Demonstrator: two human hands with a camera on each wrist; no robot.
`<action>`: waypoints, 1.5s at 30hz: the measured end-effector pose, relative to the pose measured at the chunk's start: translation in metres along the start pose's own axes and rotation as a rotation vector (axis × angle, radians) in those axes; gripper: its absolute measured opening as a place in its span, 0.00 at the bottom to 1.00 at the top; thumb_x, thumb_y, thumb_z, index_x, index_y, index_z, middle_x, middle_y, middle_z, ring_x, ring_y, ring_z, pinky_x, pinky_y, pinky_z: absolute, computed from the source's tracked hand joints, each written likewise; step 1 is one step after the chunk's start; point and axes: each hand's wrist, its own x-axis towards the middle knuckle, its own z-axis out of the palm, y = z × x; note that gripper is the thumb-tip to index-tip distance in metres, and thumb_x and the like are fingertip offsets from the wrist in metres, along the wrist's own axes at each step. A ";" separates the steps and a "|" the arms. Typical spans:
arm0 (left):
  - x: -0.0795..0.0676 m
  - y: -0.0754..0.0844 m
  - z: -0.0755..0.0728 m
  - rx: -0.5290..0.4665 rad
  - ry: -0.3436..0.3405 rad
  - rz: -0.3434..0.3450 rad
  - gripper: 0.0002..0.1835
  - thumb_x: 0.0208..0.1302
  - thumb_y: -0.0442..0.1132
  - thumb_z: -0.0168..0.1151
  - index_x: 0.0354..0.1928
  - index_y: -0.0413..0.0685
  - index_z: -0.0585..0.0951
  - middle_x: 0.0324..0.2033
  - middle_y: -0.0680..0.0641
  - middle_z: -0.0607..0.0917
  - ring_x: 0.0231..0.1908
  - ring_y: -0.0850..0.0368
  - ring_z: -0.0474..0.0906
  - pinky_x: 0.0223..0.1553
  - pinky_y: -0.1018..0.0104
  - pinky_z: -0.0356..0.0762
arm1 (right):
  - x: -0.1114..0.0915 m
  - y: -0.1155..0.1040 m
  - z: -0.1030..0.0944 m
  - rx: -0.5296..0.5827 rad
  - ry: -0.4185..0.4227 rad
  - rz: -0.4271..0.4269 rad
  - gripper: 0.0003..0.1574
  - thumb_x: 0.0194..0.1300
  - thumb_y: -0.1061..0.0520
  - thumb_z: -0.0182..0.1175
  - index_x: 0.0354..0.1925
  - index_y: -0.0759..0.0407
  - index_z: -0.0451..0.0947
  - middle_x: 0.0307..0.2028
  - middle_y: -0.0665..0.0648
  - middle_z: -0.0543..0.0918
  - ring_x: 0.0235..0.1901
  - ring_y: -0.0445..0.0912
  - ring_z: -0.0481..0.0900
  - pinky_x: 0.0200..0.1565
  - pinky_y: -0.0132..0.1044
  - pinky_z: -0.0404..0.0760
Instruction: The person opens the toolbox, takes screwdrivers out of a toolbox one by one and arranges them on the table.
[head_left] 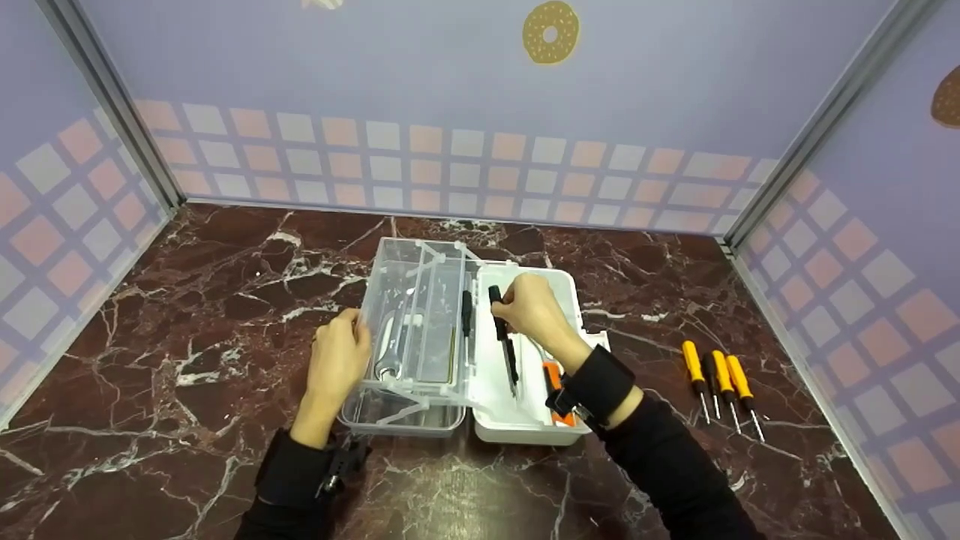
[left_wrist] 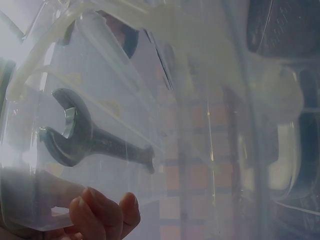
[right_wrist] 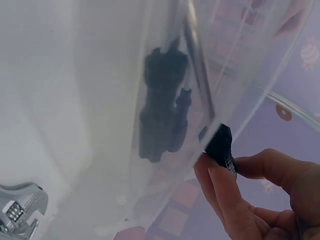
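Note:
My right hand (head_left: 534,309) pinches the black handle of a screwdriver (head_left: 497,307) over the white half of an open toolbox (head_left: 489,420). In the right wrist view, thumb and fingers hold the screwdriver handle (right_wrist: 219,145), its metal shaft running upward beside clear plastic. My left hand (head_left: 341,349) grips the left edge of the raised clear tray (head_left: 439,262). An open-end wrench (left_wrist: 80,135) lies in that tray, seen through the plastic in the left wrist view. Another black-handled screwdriver (head_left: 466,313) lies at the tray's right side.
Inside the white half are an orange-and-black tool (head_left: 553,375) and an adjustable wrench (right_wrist: 22,210). Several screwdrivers (head_left: 724,375), mostly yellow-handled, lie on the dark marbled table (head_left: 225,315) to the right. Patterned walls (head_left: 480,165) enclose the back and sides.

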 end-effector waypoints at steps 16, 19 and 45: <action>-0.001 0.000 0.000 -0.005 -0.010 -0.014 0.13 0.60 0.32 0.47 0.42 0.32 0.77 0.34 0.29 0.79 0.33 0.33 0.76 0.35 0.44 0.72 | -0.003 0.009 -0.077 0.069 0.078 0.118 0.10 0.54 0.60 0.59 0.32 0.67 0.80 0.26 0.62 0.82 0.19 0.45 0.79 0.24 0.34 0.78; -0.001 0.000 -0.001 -0.004 -0.017 -0.022 0.13 0.60 0.32 0.47 0.42 0.32 0.76 0.34 0.29 0.79 0.33 0.33 0.76 0.35 0.44 0.72 | -0.003 0.024 -0.088 -0.018 0.120 0.103 0.10 0.53 0.59 0.59 0.28 0.66 0.81 0.23 0.61 0.82 0.17 0.45 0.78 0.26 0.38 0.78; -0.001 0.001 0.000 -0.013 -0.004 -0.004 0.11 0.59 0.31 0.47 0.40 0.32 0.77 0.32 0.29 0.79 0.33 0.33 0.76 0.34 0.43 0.71 | -0.019 0.188 -0.087 -0.308 0.002 0.350 0.22 0.52 0.55 0.63 0.10 0.63 0.68 0.14 0.60 0.74 0.19 0.55 0.75 0.24 0.43 0.71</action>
